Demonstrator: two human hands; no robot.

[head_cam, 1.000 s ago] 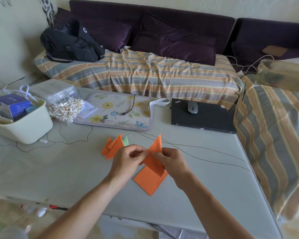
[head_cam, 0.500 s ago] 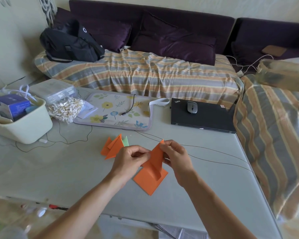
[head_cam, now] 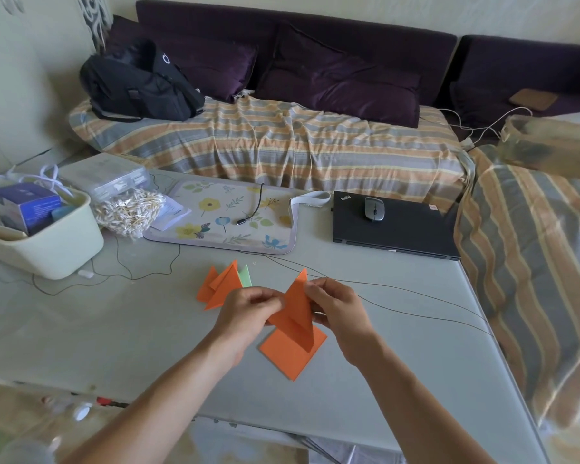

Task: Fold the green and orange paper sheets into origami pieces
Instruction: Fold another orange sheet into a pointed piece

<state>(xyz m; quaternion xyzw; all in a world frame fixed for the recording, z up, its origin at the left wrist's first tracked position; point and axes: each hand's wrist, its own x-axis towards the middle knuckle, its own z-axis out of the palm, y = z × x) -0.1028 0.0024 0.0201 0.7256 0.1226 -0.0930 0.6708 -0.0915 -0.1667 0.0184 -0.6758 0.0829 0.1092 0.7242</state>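
While both hands work above the near middle of the tabletop, the orange piece they hold has been turned more upright than it was a second ago, its point now standing up between them. The left hand pinches its lower left edge, fingers curled in. The right hand has slid up from the lower corner to the top, where its fingers pinch the right edge just under the point. That looks like a crease being firmed along the long edge, so this piece seems partly folded, not finished.

Right beneath the hands, a flat orange sheet lies on the tabletop as before, one corner toward the viewer. It appears unfolded and waits its turn.

Just beyond the left hand sits a small pile of folded pieces, unmoved: orange triangles overlapping, with a green piece showing at the back. I judge these done.

Farther off, thin black cables cross the tabletop. Behind them lie a floral mat and, to the right, a closed laptop with a mouse on it. At far left stands a cream bin. Beyond the tabletop is a striped sofa.
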